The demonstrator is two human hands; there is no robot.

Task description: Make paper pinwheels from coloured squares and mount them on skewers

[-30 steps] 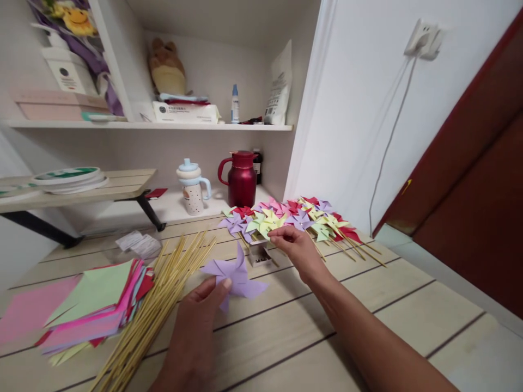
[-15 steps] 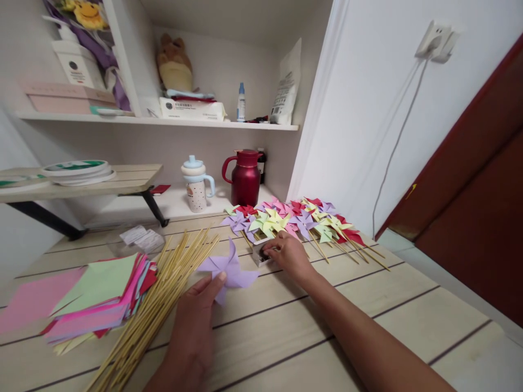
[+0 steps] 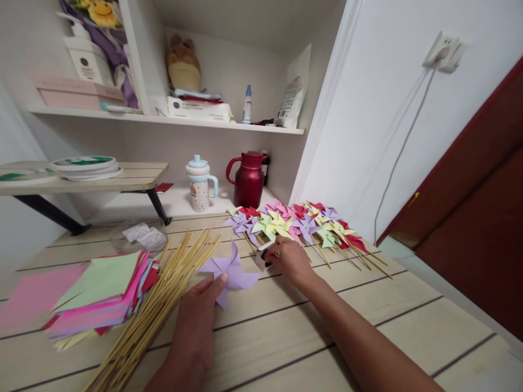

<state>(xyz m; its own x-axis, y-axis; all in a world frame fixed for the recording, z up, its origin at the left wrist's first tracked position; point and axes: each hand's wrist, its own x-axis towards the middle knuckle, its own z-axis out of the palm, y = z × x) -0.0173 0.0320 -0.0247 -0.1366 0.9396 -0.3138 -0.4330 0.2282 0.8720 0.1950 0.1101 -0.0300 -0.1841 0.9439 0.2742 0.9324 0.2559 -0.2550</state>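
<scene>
A purple paper pinwheel (image 3: 235, 270) is pinched at its centre between the thumb and fingers of my left hand (image 3: 198, 310). It has no stick on it. To the right, my right hand (image 3: 291, 261) reaches its closed fingertips into a small open box (image 3: 260, 261); what they grip inside is hidden. The box is tipped towards the hand. Right behind it lie several finished pinwheels (image 3: 304, 224) on sticks, in purple, yellow, green, pink and red.
A bundle of thin wooden sticks (image 3: 163, 296) lies left of my left hand, beside stacked coloured paper squares (image 3: 98, 283). Farther back are a clear round container (image 3: 118, 238), a lidded cup (image 3: 199, 188), a red jug (image 3: 248, 182) and a small raised stand (image 3: 143, 174) bearing tape rolls.
The small box has tilted more, and my right fingers sit deeper over it. My left hand keeps the pinwheel in about the same place. The view has shifted slightly.
</scene>
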